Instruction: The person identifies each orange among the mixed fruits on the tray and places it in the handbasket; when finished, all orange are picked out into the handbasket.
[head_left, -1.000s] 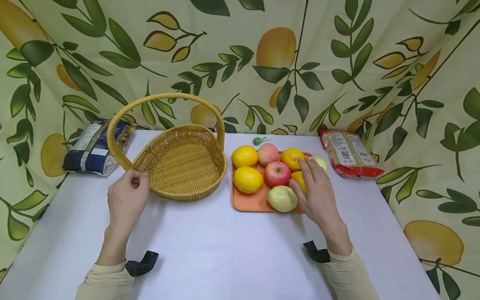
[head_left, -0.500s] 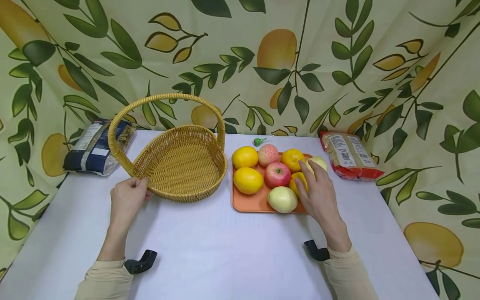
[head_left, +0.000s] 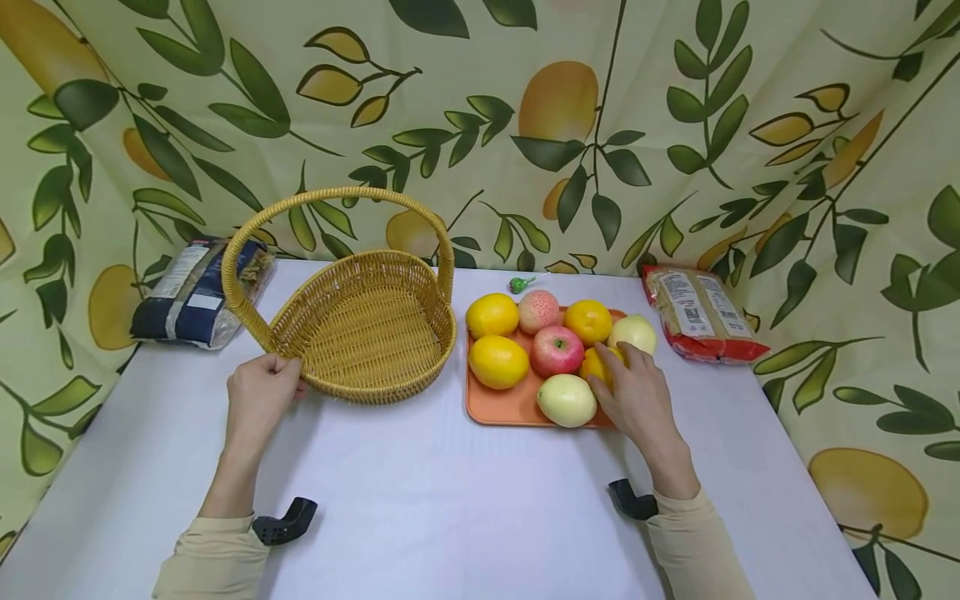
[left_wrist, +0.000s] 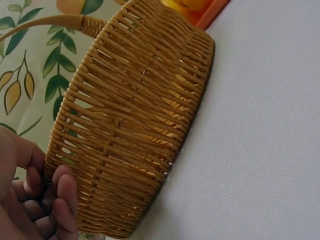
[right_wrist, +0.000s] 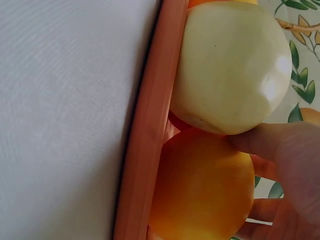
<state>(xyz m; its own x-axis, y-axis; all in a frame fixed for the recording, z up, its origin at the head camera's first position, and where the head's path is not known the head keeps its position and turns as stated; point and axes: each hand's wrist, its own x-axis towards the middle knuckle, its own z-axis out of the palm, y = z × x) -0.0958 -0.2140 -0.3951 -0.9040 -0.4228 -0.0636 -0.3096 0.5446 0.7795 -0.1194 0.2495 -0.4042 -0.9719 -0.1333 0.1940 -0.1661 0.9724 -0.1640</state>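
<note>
Leafy, fruit-printed fabric (head_left: 420,83) hangs behind the white-covered worktop (head_left: 450,517) as I follow the scene from afar on three feeds. On the head view, a person's two hands work well apart. The left hand (head_left: 262,396), knuckles up and fingers curled, grips the near-left rim of a wicker basket (head_left: 367,342), as it did a second ago. The right hand (head_left: 636,392) has changed most: a second ago its fingers stretched across the fruit toward the rear of the orange tray (head_left: 502,410); now they are drawn back and bent, palm down, about an orange fruit (head_left: 594,364) on the tray's right side. That fruit lies beside a red apple (head_left: 557,350), behind a pale fruit (head_left: 566,401). Another pale fruit (head_left: 633,333), earlier partly covered by the fingers, now shows more fully.

On my left wrist view, the thumb and curled fingers pinch the rim, the basket's woven side filling the middle.

On my right wrist view, the thumb presses in where the orange fruit meets the pale one, the other fingers bent behind the orange fruit, which sits inside the tray's edge.
</note>
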